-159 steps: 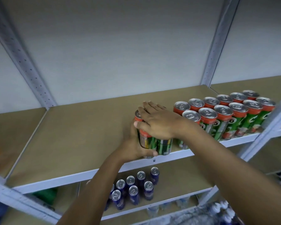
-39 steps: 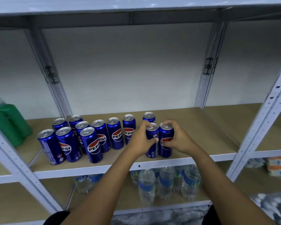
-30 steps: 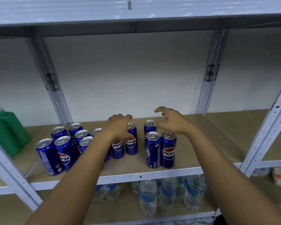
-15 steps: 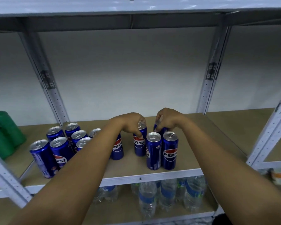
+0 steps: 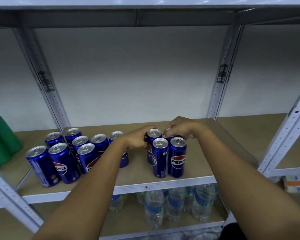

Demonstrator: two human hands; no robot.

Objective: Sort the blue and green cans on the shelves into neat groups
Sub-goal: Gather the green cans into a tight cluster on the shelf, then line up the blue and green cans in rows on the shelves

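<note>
Blue Pepsi cans: left hand (image 5: 137, 138) grips rear-left can (image 5: 153, 135), right hand (image 5: 180, 126) grips rear-right can (image 5: 168, 134), behind two front cans (image 5: 169, 156).

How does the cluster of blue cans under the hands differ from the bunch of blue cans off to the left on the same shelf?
The right cluster shows four cans packed two by two; the left bunch holds more, in looser rows. The left hand and right hand grip the right cluster's back cans, while the left bunch is untouched, though a forearm partly hides it. Both are upright blue cans on the same shelf.
</note>
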